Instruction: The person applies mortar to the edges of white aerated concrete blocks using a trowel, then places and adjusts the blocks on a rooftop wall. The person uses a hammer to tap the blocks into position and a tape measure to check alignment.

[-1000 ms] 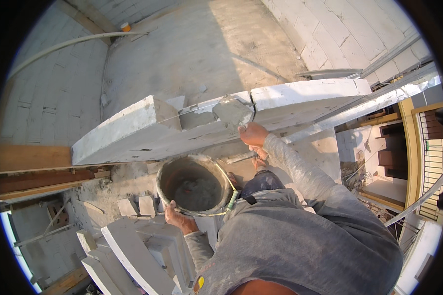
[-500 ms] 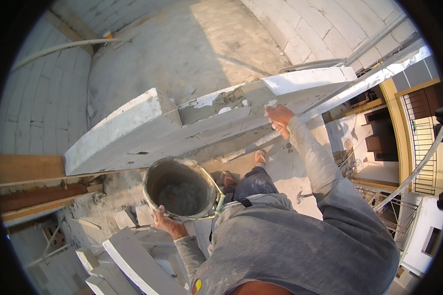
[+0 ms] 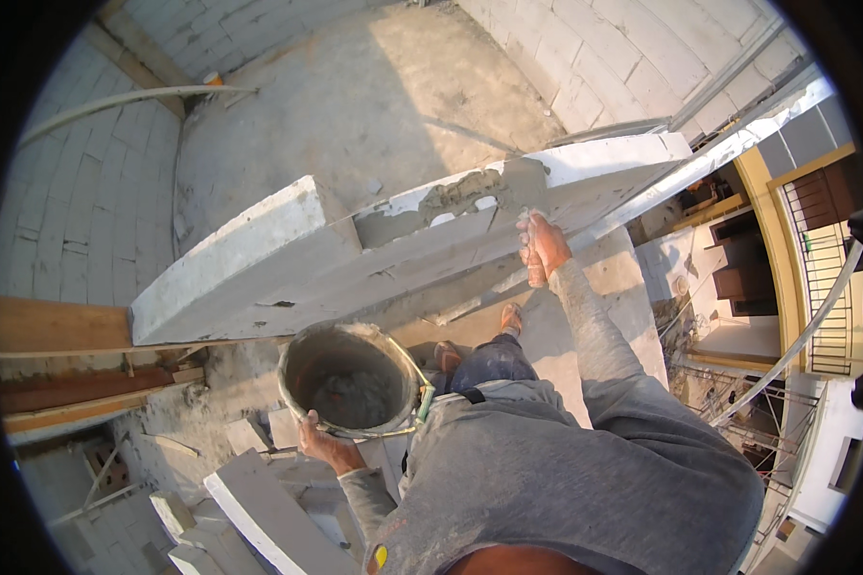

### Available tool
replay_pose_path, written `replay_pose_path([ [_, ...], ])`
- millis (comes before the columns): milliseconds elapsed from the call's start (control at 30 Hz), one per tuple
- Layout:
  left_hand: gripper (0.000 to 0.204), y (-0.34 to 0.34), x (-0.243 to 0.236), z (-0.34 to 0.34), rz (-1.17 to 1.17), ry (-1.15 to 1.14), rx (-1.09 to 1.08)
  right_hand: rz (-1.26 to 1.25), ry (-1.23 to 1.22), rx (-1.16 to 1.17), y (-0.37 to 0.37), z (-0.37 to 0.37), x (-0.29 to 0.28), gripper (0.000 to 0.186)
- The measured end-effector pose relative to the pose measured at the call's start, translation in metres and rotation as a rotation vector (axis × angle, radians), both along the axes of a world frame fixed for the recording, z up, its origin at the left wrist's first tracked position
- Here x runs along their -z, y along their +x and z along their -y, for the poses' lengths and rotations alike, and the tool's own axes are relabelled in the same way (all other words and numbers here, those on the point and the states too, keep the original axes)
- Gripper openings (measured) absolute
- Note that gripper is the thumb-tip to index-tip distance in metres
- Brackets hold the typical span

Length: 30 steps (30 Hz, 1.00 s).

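My left hand (image 3: pixel 326 443) grips the rim of a round bucket (image 3: pixel 297 379) with wet grey mortar inside. My right hand (image 3: pixel 547 247) is closed round the handle of what looks like a trowel (image 3: pixel 535 273), its blade mostly hidden, just in front of a low wall of white blocks (image 3: pixel 240 264). Wet mortar (image 3: pixel 460 196) lies along a notch in the wall's top, between a raised block at the left and a white stretch at the right, with a thicker lump near the middle.
Cut blocks (image 3: pixel 259 498) are stacked at lower left beside timber boards (image 3: pixel 62 326). My sandalled feet (image 3: pixel 510 321) stand on a concrete ledge (image 3: pixel 594 316). Block walls surround a floor beyond the low wall. At right are scaffolding (image 3: pixel 743 402), a railing (image 3: pixel 815 287) and a drop.
My right hand has moved rightward and drawn down off the wall top, turning upright. Mortar now extends further right along the notch. The bucket sits further left in the view.
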<state>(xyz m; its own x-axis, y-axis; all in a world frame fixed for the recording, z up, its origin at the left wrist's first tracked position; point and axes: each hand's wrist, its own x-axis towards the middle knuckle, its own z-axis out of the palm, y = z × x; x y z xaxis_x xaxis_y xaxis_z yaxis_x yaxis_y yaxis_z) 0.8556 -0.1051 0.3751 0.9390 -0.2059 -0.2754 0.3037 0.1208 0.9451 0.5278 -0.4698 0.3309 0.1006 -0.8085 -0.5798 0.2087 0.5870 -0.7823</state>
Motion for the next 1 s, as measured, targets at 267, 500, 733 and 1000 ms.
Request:
replay_pose_path([
  [267,0.027,-0.003,-0.017,0.019,0.010,0.070,0.036,-0.165,-0.165,-0.016,0.055,-0.026,0.067,0.049],
  [500,0.028,-0.002,-0.013,0.030,-0.026,0.016,0.060,-0.122,-0.029,-0.083,0.034,-0.103,0.035,0.048],
  [733,0.031,-0.001,-0.004,0.026,0.056,0.010,0.147,-1.059,-0.778,-0.151,0.077,-0.044,0.048,0.027],
  [1000,0.034,-0.008,-0.017,0.024,-0.009,0.019,0.068,-1.308,-0.734,-0.612,0.116,-0.075,0.151,0.029],
])
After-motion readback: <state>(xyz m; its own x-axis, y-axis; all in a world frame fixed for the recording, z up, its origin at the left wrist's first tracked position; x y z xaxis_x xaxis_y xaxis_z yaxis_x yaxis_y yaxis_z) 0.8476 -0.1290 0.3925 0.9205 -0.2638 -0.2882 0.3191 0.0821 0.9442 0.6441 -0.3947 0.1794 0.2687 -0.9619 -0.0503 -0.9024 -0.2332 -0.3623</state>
